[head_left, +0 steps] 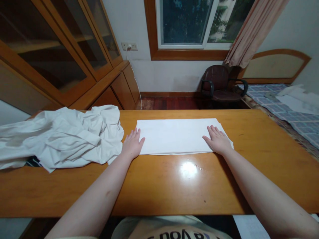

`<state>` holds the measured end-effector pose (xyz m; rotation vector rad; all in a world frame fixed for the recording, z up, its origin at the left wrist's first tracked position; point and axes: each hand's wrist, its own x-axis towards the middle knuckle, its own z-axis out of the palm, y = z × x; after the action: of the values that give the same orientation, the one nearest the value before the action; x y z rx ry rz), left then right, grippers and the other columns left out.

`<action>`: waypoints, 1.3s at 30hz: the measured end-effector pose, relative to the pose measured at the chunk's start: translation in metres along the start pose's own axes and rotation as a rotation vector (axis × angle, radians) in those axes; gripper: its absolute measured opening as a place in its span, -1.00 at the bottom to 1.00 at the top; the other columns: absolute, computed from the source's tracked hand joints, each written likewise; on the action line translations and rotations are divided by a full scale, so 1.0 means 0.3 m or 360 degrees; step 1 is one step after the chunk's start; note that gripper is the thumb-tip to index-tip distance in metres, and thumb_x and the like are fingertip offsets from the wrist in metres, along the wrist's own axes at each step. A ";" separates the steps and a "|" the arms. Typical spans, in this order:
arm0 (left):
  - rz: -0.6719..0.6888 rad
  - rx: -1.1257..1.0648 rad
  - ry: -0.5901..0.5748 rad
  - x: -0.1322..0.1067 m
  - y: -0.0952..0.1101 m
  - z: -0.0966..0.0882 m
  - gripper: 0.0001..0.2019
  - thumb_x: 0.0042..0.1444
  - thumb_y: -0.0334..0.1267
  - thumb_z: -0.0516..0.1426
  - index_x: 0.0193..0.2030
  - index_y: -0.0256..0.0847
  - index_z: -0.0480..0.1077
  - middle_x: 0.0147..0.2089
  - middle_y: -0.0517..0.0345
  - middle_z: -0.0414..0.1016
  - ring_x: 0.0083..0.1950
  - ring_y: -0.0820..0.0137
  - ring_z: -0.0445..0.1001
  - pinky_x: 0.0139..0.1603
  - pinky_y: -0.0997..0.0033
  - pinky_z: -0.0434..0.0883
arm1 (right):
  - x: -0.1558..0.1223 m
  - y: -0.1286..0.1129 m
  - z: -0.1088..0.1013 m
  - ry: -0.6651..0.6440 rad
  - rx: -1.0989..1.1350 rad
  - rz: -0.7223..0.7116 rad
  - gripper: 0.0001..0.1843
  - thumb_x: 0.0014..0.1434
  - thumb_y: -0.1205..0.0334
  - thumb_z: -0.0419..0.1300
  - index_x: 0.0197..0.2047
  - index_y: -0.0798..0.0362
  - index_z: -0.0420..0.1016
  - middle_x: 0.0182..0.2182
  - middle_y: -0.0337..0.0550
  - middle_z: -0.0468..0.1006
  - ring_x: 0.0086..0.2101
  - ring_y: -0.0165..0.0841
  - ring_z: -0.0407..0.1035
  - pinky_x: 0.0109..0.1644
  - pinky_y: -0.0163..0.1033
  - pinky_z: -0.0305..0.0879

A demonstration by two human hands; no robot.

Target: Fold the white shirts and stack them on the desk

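1. While we look down along both bare forearms, the folded white cloth (174,136) lies flat as a long rectangle on the wooden surface (174,189), its long edges running side to side.
2. Our left hand (133,144) rests palm down at the cloth's left end with the fingers spread and straight. The thumb lies over the cloth's edge and the heel sits on the wood. It grips nothing.
3. Our right hand (218,140) lies palm down on the cloth's right end, fingers spread flat and pointing away from us, pinching nothing.
4. Left of the cloth, just beside our left hand, a crumpled white sheet (64,136) is heaped on the same surface.
5. Nearer to us than the cloth, the wood carries a bright glare of light.
6. Beyond the cloth, a dark brown office chair (219,84) stands on the floor below a window (194,21), with a pink curtain (251,30) hanging at the right.
7. Beyond the cloth to the left stands a glass-fronted wooden cabinet (62,49); beyond it to the right is a bed (286,106) with a checked cover.
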<state>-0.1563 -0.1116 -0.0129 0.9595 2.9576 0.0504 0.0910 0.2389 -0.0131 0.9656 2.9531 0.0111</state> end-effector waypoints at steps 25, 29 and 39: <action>0.0987 0.0082 0.0557 -0.258 0.121 -0.005 -0.60 0.21 -0.42 -0.06 0.15 -0.23 0.36 0.20 -0.04 0.37 0.22 0.25 0.32 0.27 0.14 0.17 | -0.024 -0.021 -0.001 0.0018 -0.0001 0.0032 -0.23 0.27 -0.18 -0.25 0.39 0.12 -0.05 0.36 -0.03 -0.02 0.31 -0.14 -0.12 0.32 0.01 -0.16; 0.1363 -0.0054 0.0504 -0.300 0.236 -0.002 -0.61 0.23 -0.29 -0.01 0.19 -0.16 0.30 0.24 0.03 0.33 0.26 0.30 0.25 0.28 0.18 0.17 | -0.065 -0.092 -0.009 -0.0025 -0.0073 0.0201 -0.22 0.29 -0.14 -0.27 0.39 0.23 -0.06 0.34 0.12 -0.02 0.28 -0.02 -0.08 0.26 0.07 -0.06; 0.1622 -0.0162 0.0509 -0.331 0.509 0.007 -0.70 0.27 -0.23 -0.04 0.07 -0.24 0.34 0.13 -0.03 0.41 0.14 0.29 0.33 0.12 0.20 0.27 | -0.193 -0.297 -0.171 -0.0246 -0.0146 -0.0044 -0.26 0.17 -0.18 0.00 0.13 0.32 0.36 -0.05 0.37 0.47 -0.10 0.06 0.39 -0.08 0.02 0.25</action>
<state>0.0135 -0.0464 -0.0067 2.4720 2.2865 0.3925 0.0831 0.1329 0.0384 0.8716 2.7978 0.0677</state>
